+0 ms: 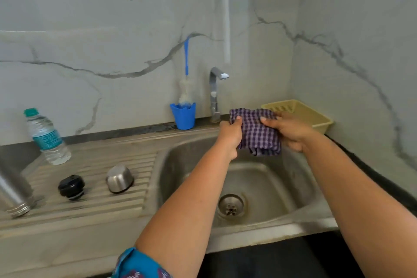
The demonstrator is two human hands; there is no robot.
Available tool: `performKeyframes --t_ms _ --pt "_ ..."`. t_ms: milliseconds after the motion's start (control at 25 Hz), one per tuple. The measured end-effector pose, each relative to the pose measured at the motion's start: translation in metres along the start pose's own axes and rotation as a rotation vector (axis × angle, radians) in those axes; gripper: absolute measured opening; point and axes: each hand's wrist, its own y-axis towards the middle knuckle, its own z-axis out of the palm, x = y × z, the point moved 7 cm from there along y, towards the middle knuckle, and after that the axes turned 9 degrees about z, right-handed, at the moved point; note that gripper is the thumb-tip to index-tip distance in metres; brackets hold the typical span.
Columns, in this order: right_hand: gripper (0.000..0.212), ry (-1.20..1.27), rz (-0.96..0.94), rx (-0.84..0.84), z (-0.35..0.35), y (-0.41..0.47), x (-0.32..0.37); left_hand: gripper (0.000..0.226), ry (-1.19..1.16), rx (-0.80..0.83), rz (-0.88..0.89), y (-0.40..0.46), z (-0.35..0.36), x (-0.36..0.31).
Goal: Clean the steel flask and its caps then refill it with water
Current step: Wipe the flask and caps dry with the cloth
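The steel flask (pixel 13 192) stands mouth-down on the ribbed drainboard (pixel 94 205) at the far left, partly cut off by the frame edge. Its black inner cap (pixel 71 187) and steel cup cap (pixel 119 179), which lies upside down, rest on the drainboard to its right. A clear plastic water bottle (pixel 46 136) with a green cap stands behind them. Over the back of the sink (pixel 266 185), my left hand (pixel 230 136) and my right hand (pixel 291 131) both grip a purple checked cloth (pixel 259 133) between them, near the tap (pixel 215 95).
A blue cup (pixel 183 116) holding a blue-handled bottle brush (pixel 186 79) stands left of the tap. A yellow plastic basket (pixel 302 113) sits in the back right corner. The sink drain (pixel 231 207) is uncovered. Marble walls close in behind and at the right.
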Motion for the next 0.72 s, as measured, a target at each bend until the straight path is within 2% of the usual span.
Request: performKeyframes --t_ms 80,120,200,280,360,440,480,560,600,640,720 --pt "0.052 -0.271 -0.126 -0.27 -0.054 0.007 0.031 0.039 -0.039 0.052 -0.034 0.021 0.048 0.003" --pt "0.053 -0.282 -0.129 -0.347 -0.076 0.014 0.042 0.035 -0.09 0.085 -0.037 0.029 0.07 0.001" --pt "0.059 -0.135 -0.051 -0.345 -0.11 0.037 0.049 0.033 -0.192 0.165 0.0 0.043 0.106 -0.008" --pt "0.067 0.007 0.029 -0.26 -0.128 0.061 0.052 0.038 -0.151 0.24 0.085 0.06 0.134 -0.012" --pt "0.064 -0.032 0.048 -0.224 -0.14 0.08 0.056 0.037 0.051 0.247 0.184 0.076 0.147 -0.007" --pt "0.049 -0.192 0.041 -0.275 -0.151 0.096 0.059 0.041 0.451 0.23 0.321 0.089 0.153 -0.002" --pt "0.044 -0.255 0.06 -0.267 -0.153 0.102 0.056 0.051 0.695 0.262 0.364 0.09 0.157 0.001" --pt "0.044 -0.314 0.144 -0.19 -0.149 0.115 0.038 0.064 1.081 0.282 0.399 0.095 0.156 0.008" --pt "0.045 -0.398 0.182 -0.153 -0.145 0.118 0.028 0.061 1.189 0.257 0.432 0.096 0.153 0.009" --pt "0.045 -0.538 0.208 -0.128 -0.14 0.12 0.02 0.053 1.252 0.223 0.488 0.095 0.151 0.008" --pt "0.046 -1.088 0.216 -0.149 -0.137 0.127 0.015 0.038 1.266 0.177 0.594 0.094 0.148 0.006"
